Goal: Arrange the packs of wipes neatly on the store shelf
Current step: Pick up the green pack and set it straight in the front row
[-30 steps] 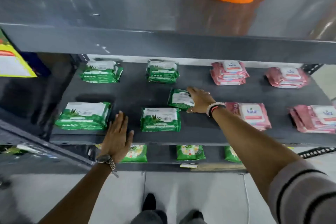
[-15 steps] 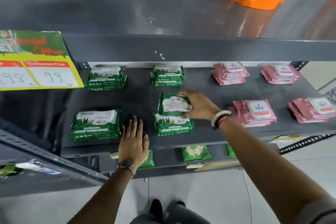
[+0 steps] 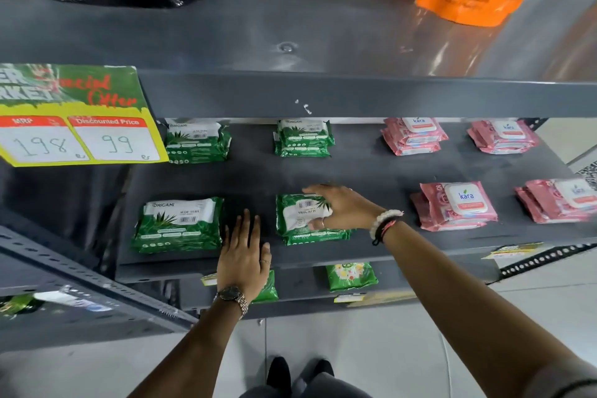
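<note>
A yellow and green price sign (image 3: 77,116) hangs at the left end of the upper shelf's edge. On the grey shelf (image 3: 371,171) below, a green pack of wipes (image 3: 179,224) lies near the front left corner. Just right of it the left hand (image 3: 244,257) lies flat on the front edge, fingers spread, gripping nothing. The right hand (image 3: 344,208) rests with fingers loosely spread on the top pack (image 3: 298,215) of a green stack near the middle of the front edge. Pink packs (image 3: 457,207) sit toward the right end. More green and pink stacks line the back edge.
</note>
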Demonstrator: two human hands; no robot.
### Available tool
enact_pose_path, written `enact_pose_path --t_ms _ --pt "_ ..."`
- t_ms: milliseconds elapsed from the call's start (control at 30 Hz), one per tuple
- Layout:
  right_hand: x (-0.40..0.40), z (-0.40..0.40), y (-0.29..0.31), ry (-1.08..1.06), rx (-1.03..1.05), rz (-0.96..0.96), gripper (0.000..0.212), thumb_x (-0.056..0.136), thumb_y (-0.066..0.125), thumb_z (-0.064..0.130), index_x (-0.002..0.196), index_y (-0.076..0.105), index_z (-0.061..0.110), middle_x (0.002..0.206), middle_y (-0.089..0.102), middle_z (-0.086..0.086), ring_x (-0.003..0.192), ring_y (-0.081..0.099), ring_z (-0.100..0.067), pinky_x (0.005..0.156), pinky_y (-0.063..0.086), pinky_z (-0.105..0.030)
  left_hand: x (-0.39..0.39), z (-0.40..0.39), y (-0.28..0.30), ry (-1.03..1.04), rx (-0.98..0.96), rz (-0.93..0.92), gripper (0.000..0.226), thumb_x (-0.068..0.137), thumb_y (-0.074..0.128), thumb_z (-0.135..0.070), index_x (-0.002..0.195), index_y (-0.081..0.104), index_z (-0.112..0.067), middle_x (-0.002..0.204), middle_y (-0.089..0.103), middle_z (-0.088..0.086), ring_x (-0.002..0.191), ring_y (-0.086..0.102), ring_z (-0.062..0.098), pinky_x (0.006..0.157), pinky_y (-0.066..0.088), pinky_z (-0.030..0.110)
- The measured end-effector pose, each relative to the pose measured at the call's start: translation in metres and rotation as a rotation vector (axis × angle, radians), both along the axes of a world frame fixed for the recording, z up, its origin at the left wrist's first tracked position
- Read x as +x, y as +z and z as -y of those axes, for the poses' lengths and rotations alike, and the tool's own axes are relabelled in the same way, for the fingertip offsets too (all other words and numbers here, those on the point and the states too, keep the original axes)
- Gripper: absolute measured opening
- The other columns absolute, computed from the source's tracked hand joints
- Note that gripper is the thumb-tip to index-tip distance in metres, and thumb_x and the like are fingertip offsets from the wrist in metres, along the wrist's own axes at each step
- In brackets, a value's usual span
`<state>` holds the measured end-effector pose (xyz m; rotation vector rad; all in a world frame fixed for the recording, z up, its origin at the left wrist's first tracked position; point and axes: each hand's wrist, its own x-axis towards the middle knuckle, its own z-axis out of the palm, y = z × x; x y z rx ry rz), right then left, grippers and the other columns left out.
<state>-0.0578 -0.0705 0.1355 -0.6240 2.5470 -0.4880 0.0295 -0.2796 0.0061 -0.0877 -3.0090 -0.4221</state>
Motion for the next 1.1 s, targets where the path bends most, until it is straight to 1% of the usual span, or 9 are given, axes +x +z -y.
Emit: enact_pose_path --t_ms 167,333,500,600,700,833,933,1000,1100 --pt "0.005 0.008 -0.001 -0.16 0.045 -0.137 0.085 0.071 0.069 0.059 0.139 0.038 0.021 0.142 0.049 -0.001 0.126 0.05 -0.023 0.103 0.042 -0.044 0.0 0.0 0.0 -0.008 0.005 -0.017 0.056 0.091 0.026 -0.031 0.138 0.034 -0.002 0.148 0.027 0.021 0.136 0.026 0.035 0.112 0.016 0.049" --pt "0.013 0.025 -0.009 -0.414 0.185 -0.188 0.085 0.073 0.055 0.071 0.132 0.037 0.012 0.135 0.042 -0.011 0.113 0.056 -0.034 0.086 0.05 -0.044 0.001 0.0 0.0 -0.002 -0.007 -0.015 0.057 0.091 0.025 -0.032 0.139 0.034 -0.003 0.149 0.027 0.02 0.136 0.026 0.034 0.112 0.017 0.049" --pt "0.016 0.029 -0.011 -0.488 0.201 -0.186 0.089 0.082 0.038 0.072 0.141 0.023 0.006 0.138 0.039 -0.015 0.114 0.055 -0.038 0.09 0.05 -0.049 0.001 0.0 -0.001 -0.006 -0.01 -0.022 0.056 0.091 0.027 -0.032 0.137 0.036 -0.001 0.148 0.028 0.021 0.135 0.027 0.034 0.112 0.016 0.048" --pt "0.014 0.016 -0.004 -0.256 0.097 -0.348 0.061 0.096 0.043 0.034 0.147 0.016 0.013 0.145 0.035 -0.014 0.125 0.047 -0.035 0.101 0.044 -0.055 0.001 0.0 -0.001 -0.003 -0.013 -0.026 0.057 0.092 0.025 -0.033 0.137 0.035 -0.001 0.148 0.029 0.021 0.136 0.027 0.034 0.112 0.015 0.048" --pt "0.011 -0.002 0.007 0.157 0.167 -0.386 0.08 0.077 0.047 -0.014 0.146 0.025 0.023 0.159 0.016 -0.002 0.145 0.02 -0.026 0.115 0.024 -0.052 0.0 0.001 -0.001 0.0 -0.013 -0.026 0.056 0.091 0.026 -0.032 0.137 0.035 -0.001 0.148 0.029 0.021 0.136 0.027 0.034 0.112 0.016 0.048" --pt "0.017 -0.006 0.003 0.347 0.25 -0.366 0.086 0.074 0.043 -0.02 0.144 0.029 0.027 0.161 0.007 0.003 0.149 0.0 -0.024 0.12 0.012 -0.051 0.0 0.001 -0.002 0.003 -0.004 -0.02 0.057 0.091 0.027 -0.032 0.138 0.035 -0.001 0.148 0.029 0.021 0.136 0.027 0.034 0.112 0.017 0.049" --pt "0.017 -0.005 -0.005 0.311 0.265 -0.366 0.08 0.078 0.052 -0.011 0.145 0.028 0.025 0.161 0.007 0.002 0.149 -0.002 -0.024 0.121 0.009 -0.05 0.0 0.001 -0.002 0.002 -0.005 -0.015 0.057 0.091 0.026 -0.033 0.137 0.035 -0.001 0.148 0.029 0.021 0.135 0.027 0.034 0.112 0.016 0.047" --pt "0.017 -0.005 -0.007 0.28 0.28 -0.38 0.074 0.081 0.066 0.015 0.145 0.028 0.018 0.16 0.012 -0.003 0.149 0.003 -0.024 0.121 0.009 -0.049 0.0 0.001 -0.002 0.002 -0.005 -0.01 0.057 0.09 0.026 -0.033 0.138 0.035 -0.002 0.148 0.029 0.021 0.136 0.027 0.034 0.112 0.014 0.047" --pt "0.02 -0.003 -0.007 0.149 0.231 -0.363 0.079 0.078 0.069 0.044 0.141 0.035 0.01 0.151 0.036 -0.009 0.143 0.026 -0.026 0.12 0.018 -0.044 -0.001 0.001 -0.003 -0.001 -0.002 -0.001 0.058 0.091 0.024 -0.034 0.139 0.033 -0.003 0.149 0.026 0.02 0.137 0.024 0.033 0.112 0.012 0.046"
